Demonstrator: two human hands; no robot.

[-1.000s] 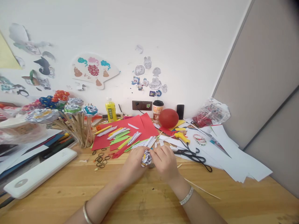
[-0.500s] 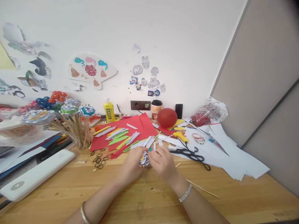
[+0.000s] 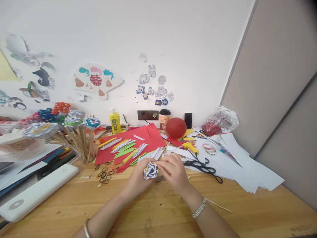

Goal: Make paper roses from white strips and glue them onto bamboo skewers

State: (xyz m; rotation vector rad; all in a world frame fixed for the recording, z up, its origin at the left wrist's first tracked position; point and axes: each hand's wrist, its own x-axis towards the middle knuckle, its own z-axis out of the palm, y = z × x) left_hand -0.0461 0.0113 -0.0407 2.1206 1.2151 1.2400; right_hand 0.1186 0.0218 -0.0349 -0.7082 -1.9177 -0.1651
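A folded paper flower point(image 3: 150, 171), white and dark with touches of yellow, is held low over the table in my left hand point(image 3: 137, 177), whose fingers wrap around its back and side. At the flower's right edge my right hand point(image 3: 173, 172) is pinched against the paper; what exactly sits between those fingertips is hidden. Just beyond my hands, folded paper strips point(image 3: 127, 147) in white, green and yellow lie on red paper sheets point(image 3: 105, 155). Black scissors point(image 3: 204, 166) rest to the right of my right hand.
Several rubber bands point(image 3: 105, 175) lie left of my hands. A yellow-handled glue gun point(image 3: 190, 146), a red balloon point(image 3: 176, 128) and a lidded cup point(image 3: 164, 119) stand farther back. Wooden sticks point(image 3: 83, 142) fill a holder beside finished paper flowers point(image 3: 91, 122). White paper point(image 3: 250, 168) covers the right side.
The paper flower has tilted so its face turns toward me and shows more fully. My right hand has shifted slightly, its fingertips now at the flower's right edge. The view has moved a little.
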